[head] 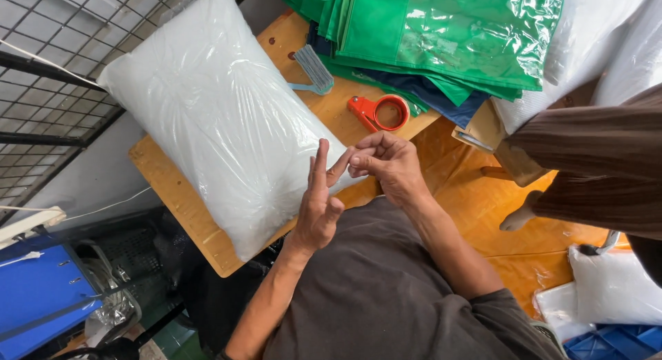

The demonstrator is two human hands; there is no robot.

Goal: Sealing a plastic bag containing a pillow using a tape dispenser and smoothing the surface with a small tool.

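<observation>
My left hand [318, 205] is raised over the near edge of a wooden table [181, 207], with its fingers spread and pointing up and nothing in it. My right hand [386, 163] is curled beside it, and its fingertips pinch at the tip of my left index finger. Whether something small sits between those fingers cannot be made out. Both hands hover just right of a large white pillow [214, 112] wrapped in clear plastic, which lies diagonally across the table.
A red tape dispenser [379, 112] and a blue brush-like tool [314, 69] lie beyond my hands, in front of a stack of green bags [441, 36]. Another person in brown striped clothing [593, 167] stands at the right on an orange sheet [476, 208]. A blue crate [34, 298] and a wire grid [48, 70] are at the left.
</observation>
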